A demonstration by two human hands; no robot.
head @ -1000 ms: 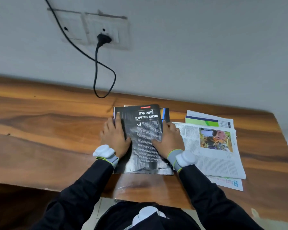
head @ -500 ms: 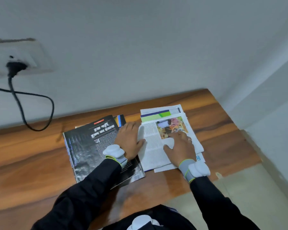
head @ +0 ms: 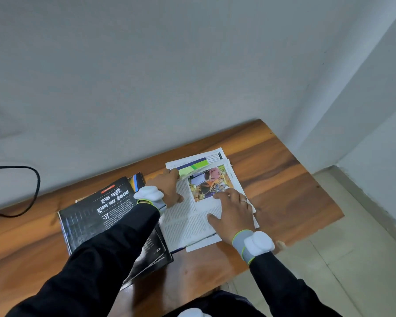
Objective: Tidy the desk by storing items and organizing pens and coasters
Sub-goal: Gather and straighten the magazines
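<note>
Thin, matte printed papers (head: 185, 225), rectangular and loosely stacked, lie on a smooth wood-grain desk (head: 284, 191).
I see my right hand (head: 232, 211) flat on them, fingers spread, toward their 5 o'clock corner. My left hand (head: 167, 186) sits at their 10 o'clock edge, thumb on top; whether it pinches I cannot tell. A glossy black magazine (head: 85, 223) lies at the papers' 9 o'clock.

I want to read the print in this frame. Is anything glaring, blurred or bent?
Head view: light soft and even; sheen on the glossy black magazine, headline legible; fine print on the open magazine too small to read; the desk edges run tilted, without strong bowing.
</note>
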